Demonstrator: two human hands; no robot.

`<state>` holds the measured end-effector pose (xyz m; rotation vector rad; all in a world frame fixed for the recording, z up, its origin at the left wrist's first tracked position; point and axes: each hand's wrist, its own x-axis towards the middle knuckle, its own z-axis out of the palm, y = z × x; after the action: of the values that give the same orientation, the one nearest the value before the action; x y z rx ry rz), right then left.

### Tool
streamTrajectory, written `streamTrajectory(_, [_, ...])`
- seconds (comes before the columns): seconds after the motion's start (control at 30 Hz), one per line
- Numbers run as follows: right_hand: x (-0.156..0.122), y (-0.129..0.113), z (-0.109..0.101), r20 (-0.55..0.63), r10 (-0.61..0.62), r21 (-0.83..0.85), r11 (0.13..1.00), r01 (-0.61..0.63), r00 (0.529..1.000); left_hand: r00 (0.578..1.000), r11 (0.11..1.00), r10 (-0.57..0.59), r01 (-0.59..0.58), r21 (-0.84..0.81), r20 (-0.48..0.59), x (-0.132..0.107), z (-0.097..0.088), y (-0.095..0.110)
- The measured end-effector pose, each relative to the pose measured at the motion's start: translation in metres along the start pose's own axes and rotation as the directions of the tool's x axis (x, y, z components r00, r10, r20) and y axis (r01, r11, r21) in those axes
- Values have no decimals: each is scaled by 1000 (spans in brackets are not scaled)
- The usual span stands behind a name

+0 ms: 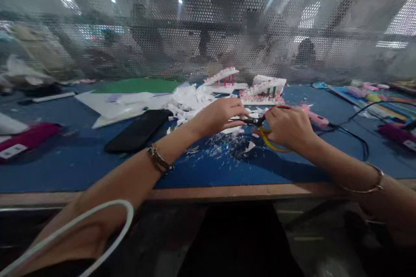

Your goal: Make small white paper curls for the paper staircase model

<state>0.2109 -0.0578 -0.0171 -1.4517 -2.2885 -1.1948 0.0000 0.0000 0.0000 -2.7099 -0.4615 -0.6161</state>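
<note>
My right hand [290, 126] is closed round the red and yellow handles of a pair of scissors [272, 143]. Their dark blades point left, towards the fingertips of my left hand [222, 114]. Those fingers pinch a small white piece [244, 117] right at the blades; its exact shape is hard to make out. Beyond my hands stand two white stair-shaped models, one with red posts [224, 80] and one with green posts [266, 91] on a pink-speckled base. A heap of white scraps [190, 101] lies behind my left hand, and small cuttings are scattered below both hands.
A black phone [138, 132] lies left of my forearm. Behind it are white sheets [110, 106] and a green sheet [139, 85]. A pink glue gun [316, 117] with a black cord rests beyond my right hand. A perforated metal screen [201, 47] rises behind the blue tabletop [195, 173].
</note>
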Motion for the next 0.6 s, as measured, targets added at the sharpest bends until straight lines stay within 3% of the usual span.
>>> streamTrajectory(0.13, [1,3,-3,-24,-89,-7,996,89,996,1000,999,19,-20,-44,-13,0,-2,1])
streamTrajectory(0.4, [2,1,-1,119,-128,65,991,121,985,995,990,86,-91,107,52,2,4,6])
streamTrajectory(0.6, [4,-2,3,194,-131,123,986,109,972,999,998,13,-16,65,40,2,1,5])
